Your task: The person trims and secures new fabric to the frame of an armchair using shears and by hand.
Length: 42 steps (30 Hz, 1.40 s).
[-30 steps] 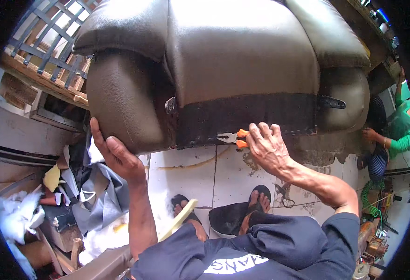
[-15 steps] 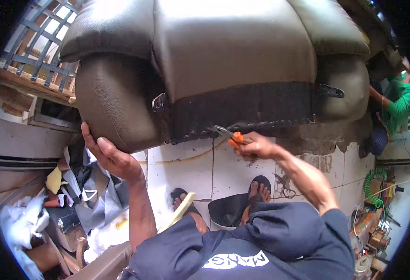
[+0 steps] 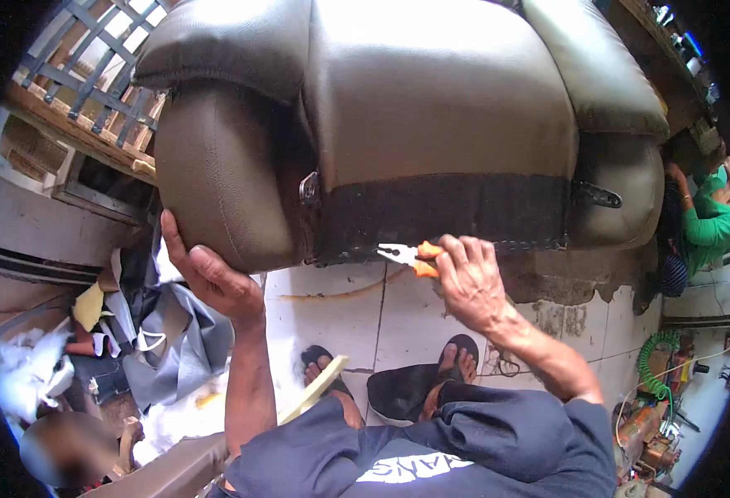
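Observation:
A big brown leather-look padded chair piece (image 3: 439,100) fills the upper middle, with a black fabric strip (image 3: 448,207) stitched or stapled along its lower edge. My right hand (image 3: 473,282) grips a pair of pliers (image 3: 406,254) by its orange handles. The pliers' jaws are parted and point left, close to the strip's lower edge; whether they touch it I cannot tell. My left hand (image 3: 215,274) rests against the lower left corner of the rounded padded arm (image 3: 215,183), thumb and forefinger stretched apart. Metal brackets (image 3: 307,188) stick out at both sides of the strip.
Grey material scraps (image 3: 182,340) and white stuffing (image 3: 29,373) lie at the left. A wooden frame with woven straps (image 3: 91,91) stands at the upper left. A person in a green sleeve (image 3: 708,220) is at the far right, above a green coiled hose (image 3: 654,365) and machinery.
My right hand has turned, and the pliers now lie flatter with their jaws wider apart. The chair piece appears shifted slightly right and down. My left hand stays at its corner.

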Motion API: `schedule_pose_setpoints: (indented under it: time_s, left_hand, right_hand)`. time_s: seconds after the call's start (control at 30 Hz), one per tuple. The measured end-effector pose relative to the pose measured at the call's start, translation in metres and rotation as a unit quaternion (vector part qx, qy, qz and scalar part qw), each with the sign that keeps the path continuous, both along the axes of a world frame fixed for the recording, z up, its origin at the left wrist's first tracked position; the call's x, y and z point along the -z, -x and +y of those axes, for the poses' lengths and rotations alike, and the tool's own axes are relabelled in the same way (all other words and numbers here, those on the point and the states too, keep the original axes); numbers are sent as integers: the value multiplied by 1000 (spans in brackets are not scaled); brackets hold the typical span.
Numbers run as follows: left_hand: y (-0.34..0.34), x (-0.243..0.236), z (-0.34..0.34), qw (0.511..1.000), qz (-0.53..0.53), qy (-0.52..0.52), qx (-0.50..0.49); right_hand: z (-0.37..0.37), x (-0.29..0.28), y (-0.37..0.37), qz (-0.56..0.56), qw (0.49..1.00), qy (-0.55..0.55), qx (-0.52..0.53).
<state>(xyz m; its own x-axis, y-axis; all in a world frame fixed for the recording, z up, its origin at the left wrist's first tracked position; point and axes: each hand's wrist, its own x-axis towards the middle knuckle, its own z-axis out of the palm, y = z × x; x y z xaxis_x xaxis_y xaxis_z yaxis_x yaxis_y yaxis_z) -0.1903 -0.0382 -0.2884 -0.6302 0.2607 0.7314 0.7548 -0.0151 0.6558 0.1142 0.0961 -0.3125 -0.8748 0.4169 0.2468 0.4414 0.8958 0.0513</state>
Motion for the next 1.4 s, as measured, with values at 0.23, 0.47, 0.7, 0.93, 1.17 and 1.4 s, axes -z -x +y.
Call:
schedule_pose_setpoints:
  time_s: [0.23, 0.47, 0.7, 0.93, 1.17, 1.4]
  left_hand:
    - [-1, -3, -1, 1000, 2, 20, 4]
    - [-9, -5, 7, 996, -78, -48, 13]
    - [-14, -11, 10, 997, -72, -26, 3]
    - [-1, -8, 5, 1000, -12, -12, -16]
    - [3, -16, -5, 1000, -16, 25, -6]
    - [30, -150, -28, 916, 321, -99, 219]
  right_hand:
    - [28, -31, 13, -155, 984, -17, -86]
    - [31, -13, 23, -156, 904, 397, 34]
    - [-12, 138, -3, 236, 529, 808, 111]
    - [-44, 86, 14, 235, 885, 401, -29]
    - [-28, 12, 37, 36, 999, 8, 35]
    - [-20, 1, 44, -50, 999, -12, 11]
